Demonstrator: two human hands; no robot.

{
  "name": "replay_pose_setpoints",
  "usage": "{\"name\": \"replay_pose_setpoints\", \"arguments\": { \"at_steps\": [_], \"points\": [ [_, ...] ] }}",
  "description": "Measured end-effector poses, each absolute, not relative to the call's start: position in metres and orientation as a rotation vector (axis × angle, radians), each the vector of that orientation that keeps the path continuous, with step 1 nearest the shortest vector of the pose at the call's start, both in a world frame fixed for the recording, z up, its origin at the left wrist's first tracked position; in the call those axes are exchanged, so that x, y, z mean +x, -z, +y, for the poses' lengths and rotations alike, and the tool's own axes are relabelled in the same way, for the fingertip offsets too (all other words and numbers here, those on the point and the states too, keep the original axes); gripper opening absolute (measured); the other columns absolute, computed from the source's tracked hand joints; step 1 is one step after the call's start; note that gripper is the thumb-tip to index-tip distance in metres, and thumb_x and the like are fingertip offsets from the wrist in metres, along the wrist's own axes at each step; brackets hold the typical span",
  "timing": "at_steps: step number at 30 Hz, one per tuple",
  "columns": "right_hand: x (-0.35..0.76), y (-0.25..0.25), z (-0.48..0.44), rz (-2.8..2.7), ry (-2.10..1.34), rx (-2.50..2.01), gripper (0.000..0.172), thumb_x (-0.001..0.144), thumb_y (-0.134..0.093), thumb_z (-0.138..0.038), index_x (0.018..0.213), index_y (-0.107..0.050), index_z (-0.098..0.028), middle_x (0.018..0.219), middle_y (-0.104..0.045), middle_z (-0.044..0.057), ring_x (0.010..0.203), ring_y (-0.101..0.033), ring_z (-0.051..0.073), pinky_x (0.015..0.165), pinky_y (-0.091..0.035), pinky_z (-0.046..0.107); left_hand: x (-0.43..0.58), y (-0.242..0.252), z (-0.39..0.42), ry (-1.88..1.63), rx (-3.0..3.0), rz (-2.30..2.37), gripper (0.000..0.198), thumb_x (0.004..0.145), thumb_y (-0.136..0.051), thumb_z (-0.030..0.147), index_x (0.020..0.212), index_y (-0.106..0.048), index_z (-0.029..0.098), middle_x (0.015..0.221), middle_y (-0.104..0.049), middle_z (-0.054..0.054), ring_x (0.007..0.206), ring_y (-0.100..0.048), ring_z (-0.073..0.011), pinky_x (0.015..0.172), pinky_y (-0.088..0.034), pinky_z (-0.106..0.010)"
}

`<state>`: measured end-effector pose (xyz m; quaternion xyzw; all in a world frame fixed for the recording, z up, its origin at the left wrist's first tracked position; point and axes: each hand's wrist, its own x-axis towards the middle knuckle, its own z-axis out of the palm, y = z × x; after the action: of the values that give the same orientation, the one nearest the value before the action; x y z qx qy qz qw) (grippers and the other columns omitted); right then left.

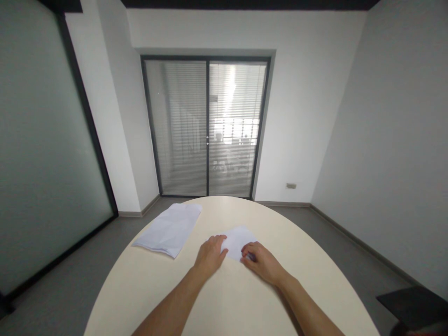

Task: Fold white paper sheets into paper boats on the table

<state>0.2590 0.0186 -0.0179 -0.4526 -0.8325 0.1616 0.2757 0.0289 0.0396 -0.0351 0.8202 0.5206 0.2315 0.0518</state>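
A small white sheet of paper (238, 238) lies on the cream oval table (224, 298) just beyond both hands. My left hand (210, 254) rests flat on the sheet's left edge with its fingers stretched out and together. My right hand (259, 261) presses on the sheet's near right corner, fingers curled in a pinch at the paper's edge. Whether the paper is folded under the fingers is hard to tell.
A stack of white paper sheets (170, 228) lies on the table to the far left. Sliding glass doors with blinds (206, 126) face me across the grey floor. A frosted glass wall (38, 154) stands left. A dark object (413, 305) sits at the lower right.
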Motion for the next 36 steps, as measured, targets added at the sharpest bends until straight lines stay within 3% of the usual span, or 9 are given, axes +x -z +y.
{"name": "replay_pose_setpoints", "arguments": {
  "at_steps": [8,13,17,22,26,29,36],
  "points": [
    [0.255,0.013,0.013,-2.289,-0.495,-1.18,0.024,0.077,-0.068,-0.03,0.099,-0.073,-0.022,0.103,-0.072,0.006,0.096,-0.061,0.024,0.092,-0.046,0.037,0.027,0.035,0.04,-0.769,2.534,1.657,0.022,0.091,-0.054,0.019,0.111,-0.06,0.023,0.124,-0.055,-0.005,0.115,-0.05,-0.0207,0.098,-0.039,-0.032],
    [0.252,0.007,0.008,-2.33,-0.543,-1.062,0.027,0.076,-0.069,-0.028,0.102,-0.075,-0.024,0.109,-0.073,0.006,0.113,-0.059,0.027,0.103,-0.042,0.042,0.028,0.033,0.042,-0.615,2.514,1.705,0.025,0.095,-0.042,0.019,0.101,-0.066,0.022,0.105,-0.065,-0.005,0.103,-0.056,-0.0205,0.09,-0.043,-0.031],
    [0.253,0.012,0.01,-2.327,-0.593,-1.079,0.033,0.076,-0.069,-0.03,0.108,-0.074,-0.024,0.12,-0.07,0.008,0.123,-0.055,0.029,0.107,-0.04,0.047,0.029,0.035,0.036,-0.609,2.516,1.693,0.034,0.095,-0.042,0.033,0.119,-0.063,0.02,0.126,-0.061,-0.009,0.119,-0.051,-0.023,0.103,-0.038,-0.034],
    [0.252,0.015,0.009,-2.34,-0.575,-1.071,0.038,0.078,-0.067,-0.03,0.116,-0.071,-0.025,0.126,-0.067,0.008,0.126,-0.053,0.03,0.108,-0.04,0.049,0.029,0.037,0.028,-0.419,2.513,1.672,0.063,0.094,-0.034,0.055,0.147,-0.039,0.021,0.155,-0.033,-0.009,0.144,-0.023,-0.031,0.117,-0.017,-0.049],
    [0.252,0.014,0.008,-2.316,-0.565,-1.053,0.038,0.079,-0.066,-0.031,0.116,-0.07,-0.022,0.126,-0.066,0.01,0.126,-0.054,0.03,0.108,-0.041,0.049,0.028,0.039,0.028,-0.342,2.488,1.668,0.067,0.093,-0.028,0.062,0.151,-0.031,0.028,0.159,-0.023,-0.005,0.147,-0.014,-0.0333,0.118,-0.012,-0.053],
    [0.253,0.018,0.009,-2.309,-0.561,-1.045,0.037,0.081,-0.064,-0.033,0.115,-0.07,-0.021,0.126,-0.066,0.012,0.125,-0.054,0.03,0.108,-0.041,0.05,0.028,0.042,0.03,-0.318,2.491,1.686,0.064,0.096,-0.023,0.058,0.152,-0.029,0.028,0.16,-0.02,-0.004,0.147,-0.011,-0.0326,0.118,-0.01,-0.053],
    [0.254,0.02,0.011,-2.313,-0.566,-1.041,0.038,0.08,-0.064,-0.032,0.116,-0.069,-0.022,0.128,-0.065,0.011,0.126,-0.054,0.029,0.108,-0.04,0.05,0.029,0.048,0.031,-0.332,2.475,1.792,0.063,0.095,-0.024,0.058,0.151,-0.029,0.03,0.16,-0.018,-0.007,0.147,-0.014,-0.0315,0.117,-0.01,-0.052]
  ]
}}
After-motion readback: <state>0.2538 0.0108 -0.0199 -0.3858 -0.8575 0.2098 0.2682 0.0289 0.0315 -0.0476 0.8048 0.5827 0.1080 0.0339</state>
